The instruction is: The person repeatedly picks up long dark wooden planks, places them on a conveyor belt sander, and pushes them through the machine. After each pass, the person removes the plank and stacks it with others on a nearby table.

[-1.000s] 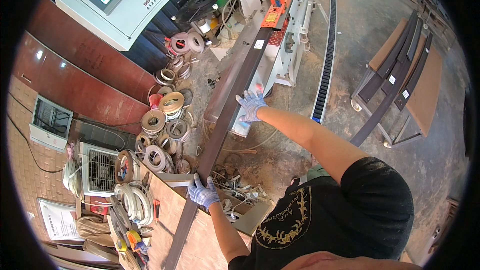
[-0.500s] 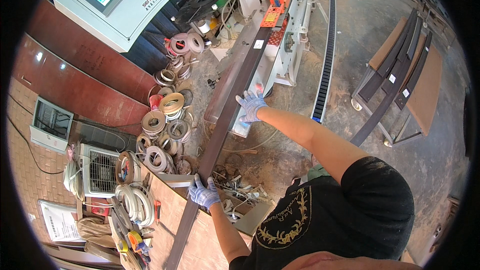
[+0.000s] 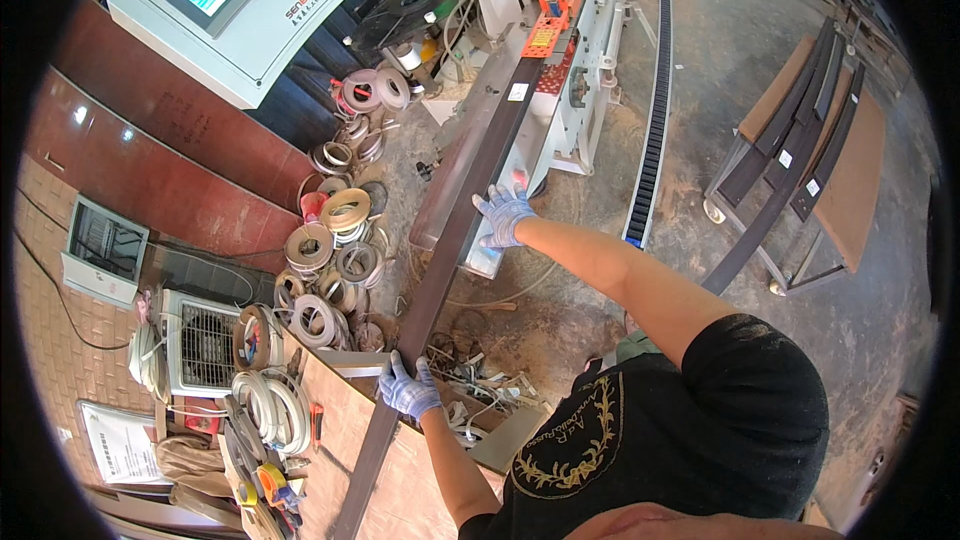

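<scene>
A long, narrow dark brown board (image 3: 435, 285) runs from the wooden table at the lower left up to the machine's orange guard (image 3: 552, 10). It bears a small white label (image 3: 517, 92) near the machine end. My left hand (image 3: 410, 392), in a pale glove, rests on the board's right edge beside the table, fingers spread. Farther up the same edge, my right hand (image 3: 505, 215) touches the board with its fingers apart, also gloved. Neither hand is wrapped round the board. The board's far end is hidden at the guard.
Rolls of edge strip (image 3: 312, 245) crowd the floor left of the board. A white control cabinet with a screen (image 3: 240, 20) stands upper left. To the right are a roller track (image 3: 655, 110) and a wheeled cart (image 3: 770, 190) carrying dark boards. Tape and tools lie on the table (image 3: 325, 440).
</scene>
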A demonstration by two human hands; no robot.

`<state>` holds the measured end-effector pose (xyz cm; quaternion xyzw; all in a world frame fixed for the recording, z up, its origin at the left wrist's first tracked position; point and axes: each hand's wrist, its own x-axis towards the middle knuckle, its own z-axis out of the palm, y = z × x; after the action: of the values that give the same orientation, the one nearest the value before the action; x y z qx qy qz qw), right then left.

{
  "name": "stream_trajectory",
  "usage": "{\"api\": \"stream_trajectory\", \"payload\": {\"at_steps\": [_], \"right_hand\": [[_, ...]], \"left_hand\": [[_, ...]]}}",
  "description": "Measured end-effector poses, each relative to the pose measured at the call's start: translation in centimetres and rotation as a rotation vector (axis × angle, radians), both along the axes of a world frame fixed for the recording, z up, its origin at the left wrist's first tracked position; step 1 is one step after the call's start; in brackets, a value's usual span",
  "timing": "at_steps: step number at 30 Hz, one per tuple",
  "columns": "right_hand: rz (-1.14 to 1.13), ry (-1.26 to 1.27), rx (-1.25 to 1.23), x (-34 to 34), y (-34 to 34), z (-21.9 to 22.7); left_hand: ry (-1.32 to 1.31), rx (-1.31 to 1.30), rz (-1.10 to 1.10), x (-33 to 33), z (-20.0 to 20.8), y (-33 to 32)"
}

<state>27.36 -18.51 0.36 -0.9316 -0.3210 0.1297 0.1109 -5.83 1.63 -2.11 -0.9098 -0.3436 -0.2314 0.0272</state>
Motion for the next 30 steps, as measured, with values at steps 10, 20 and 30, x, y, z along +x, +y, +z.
{"api": "stream_trajectory", "payload": {"at_steps": [10, 20, 30], "right_hand": [[0.001, -0.011, -0.007, -0.1, -0.1, 0.1], [0.014, 0.013, -0.014, -0.1, -0.3, 0.5], [0.035, -0.009, -0.016, 0.3, -0.7, 0.2]], "left_hand": [[-0.026, 0.007, -0.013, -0.1, -0.1, 0.1], [0.019, 0.002, 0.021, 0.2, 0.5, -0.5], [0.014, 0.015, 0.012, 0.7, 0.1, -0.2]]}}
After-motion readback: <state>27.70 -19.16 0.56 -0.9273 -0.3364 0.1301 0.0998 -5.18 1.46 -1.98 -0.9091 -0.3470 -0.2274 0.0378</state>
